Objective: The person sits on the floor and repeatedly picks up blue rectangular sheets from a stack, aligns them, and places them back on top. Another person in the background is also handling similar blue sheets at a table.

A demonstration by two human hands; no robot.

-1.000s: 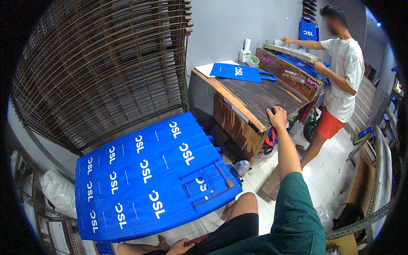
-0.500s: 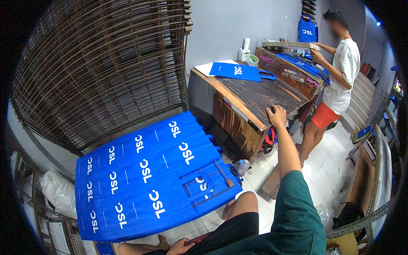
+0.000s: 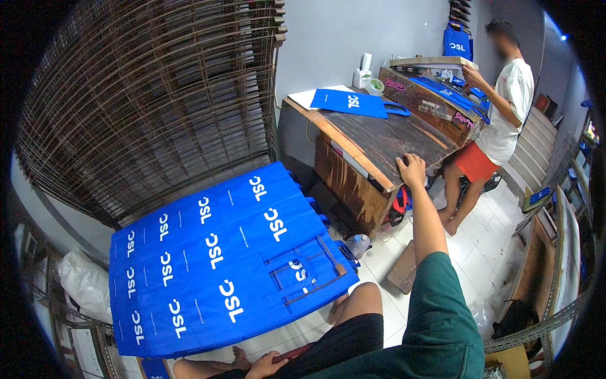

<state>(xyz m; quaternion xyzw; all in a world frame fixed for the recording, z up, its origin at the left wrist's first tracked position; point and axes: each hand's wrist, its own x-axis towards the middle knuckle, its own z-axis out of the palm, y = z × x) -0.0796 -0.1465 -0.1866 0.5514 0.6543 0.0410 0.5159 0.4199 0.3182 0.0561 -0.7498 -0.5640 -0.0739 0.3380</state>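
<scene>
Right hand (image 3: 411,169) at the near right corner of the dark wooden table (image 3: 353,132): fingers loosely bent, slightly apart, no thing seen in them. Left hand (image 3: 268,365) low in the lap, fingers closed around the left end of a slim dark red object (image 3: 294,353); its full shape can't be told.

Key relation: flat blue bag (image 3: 338,102) lies on the table, far and left of the right fingers, well apart. Long axis roughly left to right, handle at the right end. Right hand is nearer.

Counts: 1 bag flat on the table; 1 dark red object; 12 large white prints on the near blue layer (image 3: 252,268), 1 partly under 1 thin frame (image 3: 341,271); 1 co-worker (image 3: 512,95) far right, holding 1 flat board (image 3: 432,62).
</scene>
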